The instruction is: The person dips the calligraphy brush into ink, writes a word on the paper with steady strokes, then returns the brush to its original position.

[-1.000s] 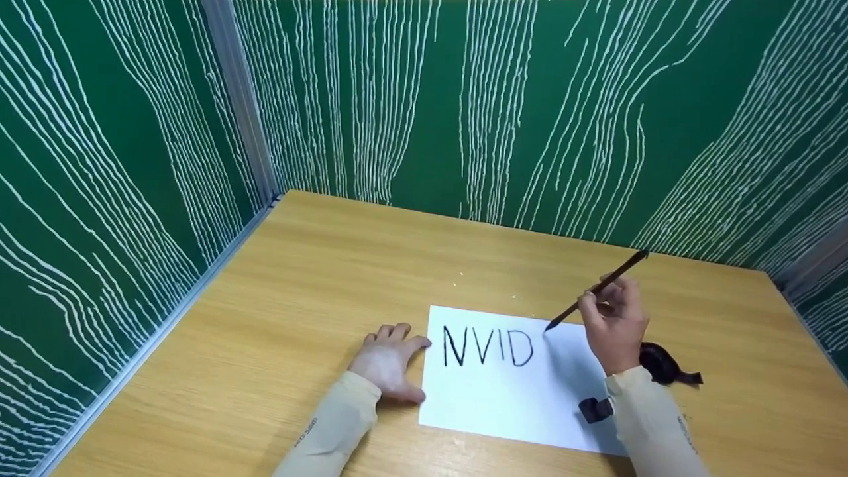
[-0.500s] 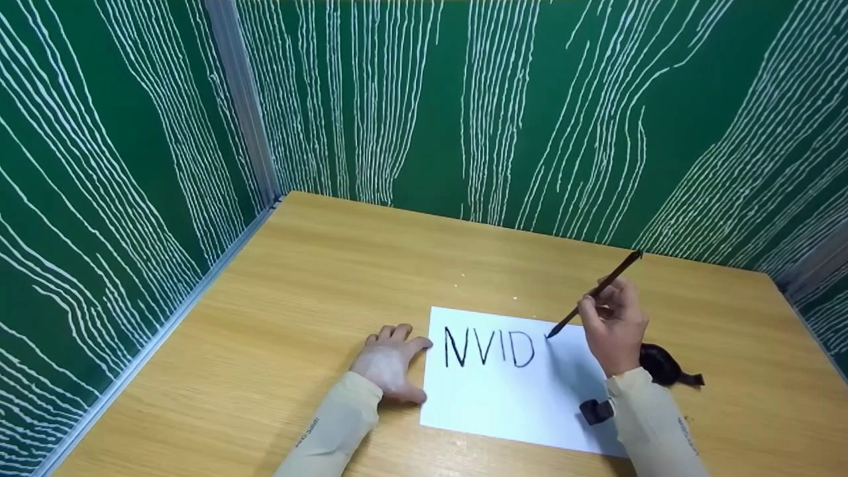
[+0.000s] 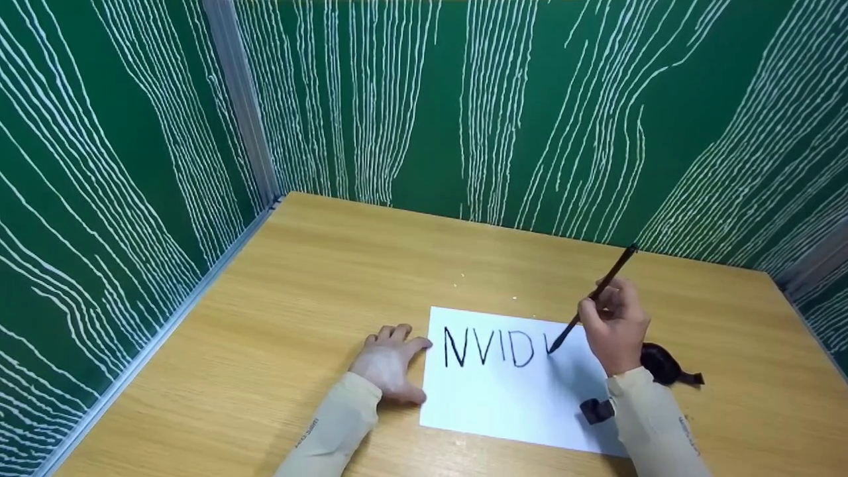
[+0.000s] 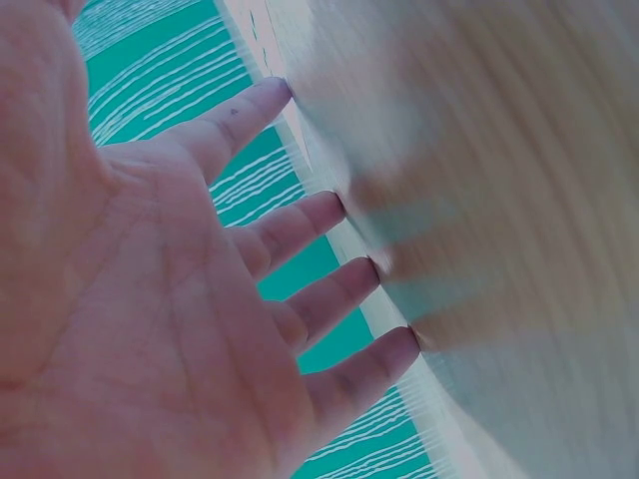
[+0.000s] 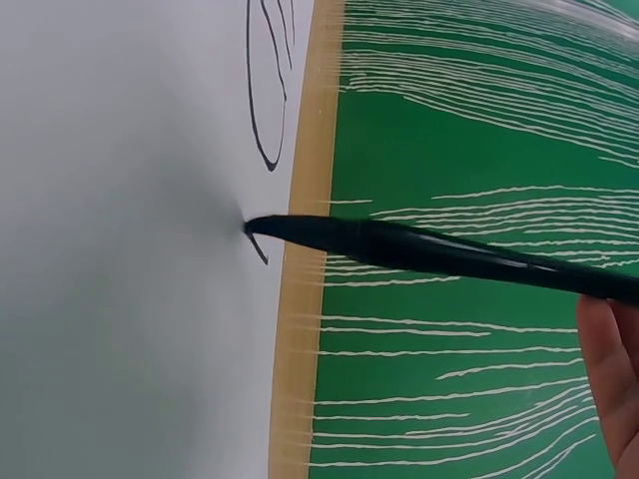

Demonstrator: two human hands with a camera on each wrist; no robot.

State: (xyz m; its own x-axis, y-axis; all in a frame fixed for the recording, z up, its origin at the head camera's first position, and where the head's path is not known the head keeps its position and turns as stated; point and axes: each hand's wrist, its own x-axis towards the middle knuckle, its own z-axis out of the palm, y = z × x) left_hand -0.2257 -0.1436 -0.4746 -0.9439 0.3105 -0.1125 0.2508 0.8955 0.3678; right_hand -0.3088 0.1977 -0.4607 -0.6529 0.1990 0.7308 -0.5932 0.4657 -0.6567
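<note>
A white sheet of paper [image 3: 490, 404] lies on the wooden table, with the black letters NVID [image 3: 489, 347] along its upper part and a short stroke after them. My right hand [image 3: 616, 324] pinches a dark, slim brush pen [image 3: 599, 288] about mid-shaft. Its tapered tip [image 5: 262, 226] meets the paper at the lower end of that stroke, as the right wrist view shows. My left hand [image 3: 387, 363] is spread flat at the sheet's left edge, thumb and index fingertip right at it. In the left wrist view its straight fingers [image 4: 329, 304] rest their tips on the tabletop.
A black object with a short tab [image 3: 662, 364] lies on the table [image 3: 318, 278], partly behind my right wrist. Small pale crumbs lie beyond the sheet. Green panels [image 3: 437, 132] with white wavy lines enclose the table at the back and sides.
The brush pen's tip has moved down the sheet, leaving a short dark stroke to the right of the D, while its shaft has tipped more upright. My left hand has stayed in place.
</note>
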